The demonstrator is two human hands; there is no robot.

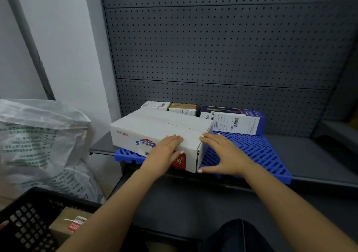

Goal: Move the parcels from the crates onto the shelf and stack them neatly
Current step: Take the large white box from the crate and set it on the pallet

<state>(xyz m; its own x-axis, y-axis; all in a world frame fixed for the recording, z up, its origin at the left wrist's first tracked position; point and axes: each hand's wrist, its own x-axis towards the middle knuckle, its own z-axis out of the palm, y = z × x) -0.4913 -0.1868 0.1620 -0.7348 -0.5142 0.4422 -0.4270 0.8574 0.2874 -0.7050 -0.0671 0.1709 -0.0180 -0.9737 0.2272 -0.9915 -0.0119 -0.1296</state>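
A large white parcel point(155, 129) lies on the blue plastic grid mat point(251, 151) on the grey shelf point(310, 154). My left hand point(164, 151) lies flat on its near face and top edge. My right hand point(224, 154) presses against its right end, thumb at the lower corner. Behind it stand a small white box point(156, 105), a small brown box point(183, 108) and a purple box with a shipping label point(234, 122). A brown parcel point(67, 224) rests in the black crate point(25, 218) at lower left.
A big white plastic sack point(38, 145) stands left of the shelf, against the white wall. A grey pegboard point(213, 48) backs the shelf. A lower shelf point(193, 203) sits under the mat. My knee in dark trousers point(238, 236) shows at the bottom.
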